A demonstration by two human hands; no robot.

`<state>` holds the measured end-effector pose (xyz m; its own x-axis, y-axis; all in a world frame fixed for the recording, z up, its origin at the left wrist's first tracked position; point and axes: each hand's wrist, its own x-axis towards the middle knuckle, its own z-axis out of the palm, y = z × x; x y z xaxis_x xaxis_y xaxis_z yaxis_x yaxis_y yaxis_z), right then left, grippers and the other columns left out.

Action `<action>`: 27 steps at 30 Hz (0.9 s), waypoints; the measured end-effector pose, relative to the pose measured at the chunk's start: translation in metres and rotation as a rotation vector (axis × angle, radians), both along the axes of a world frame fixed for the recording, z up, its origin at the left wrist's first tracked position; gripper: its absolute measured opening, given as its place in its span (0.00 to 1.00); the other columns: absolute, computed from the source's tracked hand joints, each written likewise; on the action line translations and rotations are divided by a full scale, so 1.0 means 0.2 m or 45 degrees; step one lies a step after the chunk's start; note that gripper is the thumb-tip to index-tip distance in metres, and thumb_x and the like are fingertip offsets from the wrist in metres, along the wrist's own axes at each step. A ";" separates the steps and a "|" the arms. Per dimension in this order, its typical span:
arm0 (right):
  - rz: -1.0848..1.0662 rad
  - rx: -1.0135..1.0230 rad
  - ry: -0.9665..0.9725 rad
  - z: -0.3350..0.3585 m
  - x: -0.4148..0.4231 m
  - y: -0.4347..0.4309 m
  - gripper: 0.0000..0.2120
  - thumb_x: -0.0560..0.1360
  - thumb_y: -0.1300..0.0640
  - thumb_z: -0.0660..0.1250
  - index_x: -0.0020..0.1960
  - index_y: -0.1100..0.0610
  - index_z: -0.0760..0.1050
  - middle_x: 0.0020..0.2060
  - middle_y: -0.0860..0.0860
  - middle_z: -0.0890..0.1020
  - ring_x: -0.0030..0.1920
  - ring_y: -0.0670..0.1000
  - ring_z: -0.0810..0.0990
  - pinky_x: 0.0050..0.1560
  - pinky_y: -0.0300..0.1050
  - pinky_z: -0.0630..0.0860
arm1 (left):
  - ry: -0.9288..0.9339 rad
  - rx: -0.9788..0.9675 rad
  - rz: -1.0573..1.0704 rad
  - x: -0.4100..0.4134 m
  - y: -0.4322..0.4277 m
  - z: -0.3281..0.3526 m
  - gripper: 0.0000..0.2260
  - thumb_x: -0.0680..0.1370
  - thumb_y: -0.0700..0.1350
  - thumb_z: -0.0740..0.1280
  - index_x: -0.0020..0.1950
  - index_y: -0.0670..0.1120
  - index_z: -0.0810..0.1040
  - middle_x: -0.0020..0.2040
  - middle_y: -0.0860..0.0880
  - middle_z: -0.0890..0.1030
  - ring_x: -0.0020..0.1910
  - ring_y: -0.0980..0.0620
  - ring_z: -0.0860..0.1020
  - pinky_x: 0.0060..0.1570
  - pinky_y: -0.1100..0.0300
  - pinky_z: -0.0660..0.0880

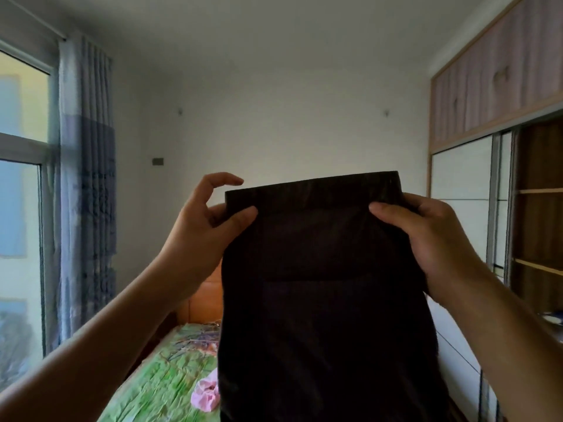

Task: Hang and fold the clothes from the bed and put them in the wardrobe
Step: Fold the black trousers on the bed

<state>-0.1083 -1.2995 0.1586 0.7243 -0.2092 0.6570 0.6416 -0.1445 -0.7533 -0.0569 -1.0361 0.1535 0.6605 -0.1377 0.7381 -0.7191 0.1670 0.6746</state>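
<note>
As I read the single head view, I log these items. Item one: a dark garment, held up at chest height in the middle of the frame, its straight top edge level and the cloth hanging flat down past the bottom of the picture; it is off the bed and not in the wardrobe. Item two: my left hand, pinching the garment's upper left corner, thumb laid on the near face, forefinger lifted and curled clear of the cloth. Item three: my right hand, clamped on the upper right corner, thumb across the near face, the other fingers behind and hidden. Item four: the bed, under a creased green floral cover, low and left of the hanging cloth, with an orange-brown headboard at the far wall. Item five: a pink garment, crumpled on the cover just beside the dark cloth's left edge. Item six: the wardrobe along the right wall, a white sliding door beside an open bay with wooden shelves. Item seven: a blue-grey curtain drawn aside next to the window on the left.
</note>
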 end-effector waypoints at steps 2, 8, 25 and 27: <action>0.026 0.056 -0.030 0.08 -0.07 0.00 0.05 0.75 0.56 0.71 0.48 0.55 0.85 0.44 0.54 0.87 0.46 0.54 0.87 0.50 0.51 0.80 | -0.082 -0.010 0.005 -0.09 -0.01 0.11 0.18 0.73 0.41 0.69 0.61 0.51 0.71 0.40 0.44 0.85 0.37 0.48 0.84 0.33 0.56 0.81; 0.104 0.117 -0.085 0.30 -0.22 -0.01 0.11 0.67 0.52 0.73 0.45 0.56 0.85 0.43 0.54 0.88 0.44 0.54 0.87 0.44 0.47 0.80 | -0.217 -0.132 -0.049 -0.30 -0.03 0.40 0.16 0.71 0.42 0.70 0.57 0.51 0.74 0.35 0.47 0.84 0.30 0.52 0.82 0.25 0.59 0.78; -0.096 -0.597 0.505 -0.79 0.42 -0.09 0.04 0.76 0.51 0.73 0.48 0.43 0.80 0.41 0.37 0.84 0.44 0.39 0.82 0.42 0.34 0.74 | 0.069 1.055 0.526 0.49 0.10 -0.69 0.10 0.71 0.49 0.78 0.45 0.52 0.78 0.34 0.56 0.77 0.32 0.59 0.74 0.37 0.60 0.71; -0.144 -0.700 0.641 -1.06 0.47 -0.08 0.06 0.75 0.51 0.74 0.50 0.43 0.78 0.41 0.38 0.82 0.43 0.42 0.80 0.42 0.38 0.72 | 0.148 1.148 0.556 0.50 0.09 -0.95 0.09 0.72 0.44 0.77 0.45 0.50 0.77 0.37 0.57 0.77 0.34 0.59 0.74 0.35 0.68 0.69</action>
